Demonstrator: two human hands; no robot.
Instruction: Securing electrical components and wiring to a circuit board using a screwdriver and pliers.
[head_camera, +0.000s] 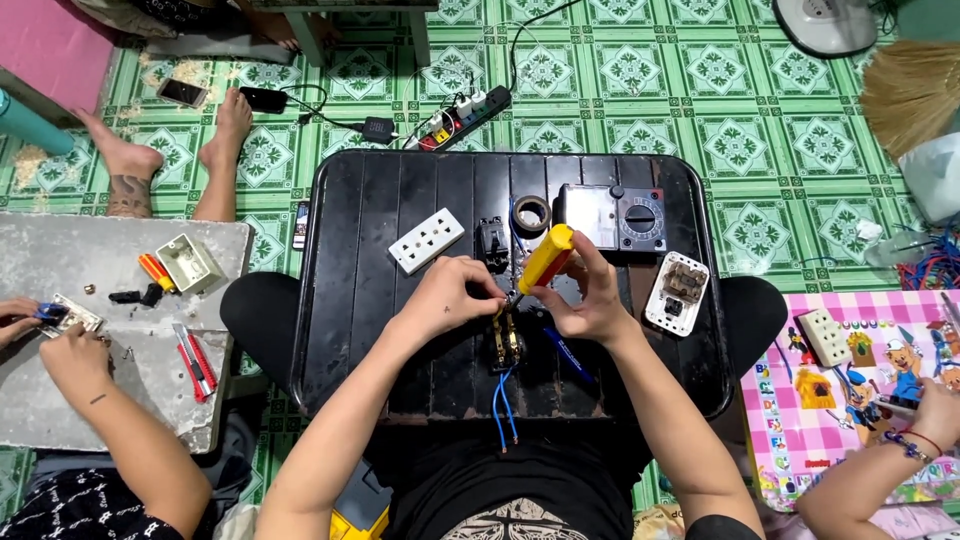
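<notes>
- while i look down over the black tray table (400, 330), my left hand (450, 295) pinches the top of a small switch module (505, 340) lying near the table's front edge, middle.
- my right hand (590, 300) is clenched round a screwdriver with a yellow and red handle (547, 258); its tip slants down-left into the module, right between both sets of fingers.
- the module's long axis runs from front to back, with two blue wires (503, 405) trailing off the front edge toward me.
- both hands touch it; the left sits closer over its body.
- the screw and blade tip are hidden behind my fingers, so i can't tell how they meet.
- toward the back edge lie a white socket strip (426, 240), a tape roll (531, 212) and a multimeter (612, 216); a white switch plate (677, 292) sits by the right edge.
- other people's hands work at the side tables, partly cut off.
</notes>
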